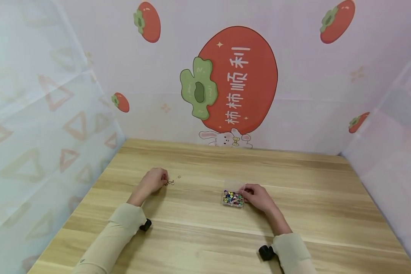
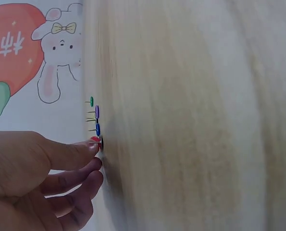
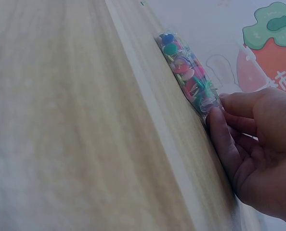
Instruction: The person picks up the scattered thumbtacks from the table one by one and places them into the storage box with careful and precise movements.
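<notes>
In the left wrist view my left hand [image 2: 46, 168] has its thumb and fingertips together at the tabletop, pinching a red thumbtack [image 2: 95, 139]. Close by, several loose thumbtacks stand point up on their heads, among them a blue one [image 2: 97, 129], a purple one [image 2: 97, 111] and a green one [image 2: 91, 101]. To the right in the head view, a clear plastic box [image 1: 232, 206] full of multicoloured thumbtacks lies with its lid [image 1: 233, 185] raised at the back. My right hand [image 1: 257, 196] grips the box's right side with thumb and fingers.
A wood-grain table [image 1: 198, 243] carries everything. Its far edge meets a printed backdrop [image 1: 305, 114], with side panels to the left and right. Each cuff bears a black wrist device, one at the left sleeve [image 1: 123, 224], one at the right sleeve [image 1: 291, 247].
</notes>
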A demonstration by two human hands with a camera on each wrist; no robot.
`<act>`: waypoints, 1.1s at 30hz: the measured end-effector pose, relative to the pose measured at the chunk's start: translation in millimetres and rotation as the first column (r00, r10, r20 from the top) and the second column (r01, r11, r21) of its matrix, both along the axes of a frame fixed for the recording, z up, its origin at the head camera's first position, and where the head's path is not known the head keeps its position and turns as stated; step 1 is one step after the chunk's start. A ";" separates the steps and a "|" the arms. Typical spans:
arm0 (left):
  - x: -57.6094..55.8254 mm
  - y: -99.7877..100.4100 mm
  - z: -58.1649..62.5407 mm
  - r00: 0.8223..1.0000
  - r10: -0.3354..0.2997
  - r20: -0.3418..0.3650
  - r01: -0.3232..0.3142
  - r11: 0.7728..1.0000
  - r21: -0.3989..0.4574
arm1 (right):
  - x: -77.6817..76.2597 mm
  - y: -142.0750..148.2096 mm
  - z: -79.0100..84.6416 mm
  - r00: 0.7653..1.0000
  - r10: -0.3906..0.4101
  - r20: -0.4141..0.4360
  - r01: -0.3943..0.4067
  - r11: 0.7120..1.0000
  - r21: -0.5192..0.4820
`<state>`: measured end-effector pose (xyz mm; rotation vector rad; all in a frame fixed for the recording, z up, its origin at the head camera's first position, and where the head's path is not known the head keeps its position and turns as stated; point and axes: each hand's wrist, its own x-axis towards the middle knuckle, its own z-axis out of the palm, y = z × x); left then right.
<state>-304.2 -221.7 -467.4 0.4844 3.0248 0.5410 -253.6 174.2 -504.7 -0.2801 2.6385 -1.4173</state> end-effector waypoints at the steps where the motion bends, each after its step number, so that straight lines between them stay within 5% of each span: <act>1: 0.5 -0.4 0.0 1.000 0.002 -0.001 -0.002 1.000 -0.002 | 0.1 -0.4 0.3 1.000 0.002 -0.004 -0.002 1.000 0.002; 9: 7.1 5.1 5.7 0.998 0.059 -0.014 -0.058 0.997 0.044 | -0.8 1.1 1.0 1.000 0.008 -0.011 -0.008 1.000 -0.001; 20: 28.8 25.7 10.3 0.998 0.026 -0.065 -0.017 0.990 0.143 | 1.3 -1.3 0.2 1.000 0.001 -0.012 -0.001 1.000 0.019; 33: 50.5 75.4 10.5 0.993 -0.060 -0.103 0.076 0.984 0.160 | -0.2 -2.1 0.4 1.000 -0.004 -0.017 0.004 1.000 0.029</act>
